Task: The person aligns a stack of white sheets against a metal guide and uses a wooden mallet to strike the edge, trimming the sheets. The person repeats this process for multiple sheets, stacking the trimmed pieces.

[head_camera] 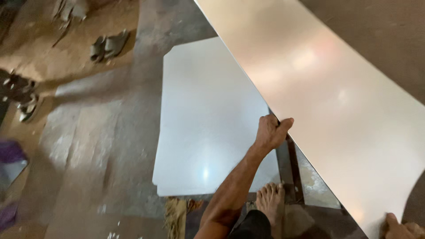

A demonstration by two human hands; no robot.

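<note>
I hold a large shiny metal sheet (pixel 336 102), lifted and tilted, running from the top middle to the lower right. My left hand (pixel 272 132) grips its left edge, thumb on top. My right hand (pixel 400 228) holds the sheet's near corner at the bottom right, only partly in view. Below the lifted sheet a stack of similar pale metal sheets (pixel 208 124) lies flat on the floor. My bare foot (pixel 270 201) stands by the stack's near edge.
A dark metal frame (pixel 290 170) lies under the raised sheet. A pair of grey sandals (pixel 108 45) sits at the upper left on the dusty floor. More footwear (pixel 26 104) and purple cloth (pixel 11 152) lie at the left edge.
</note>
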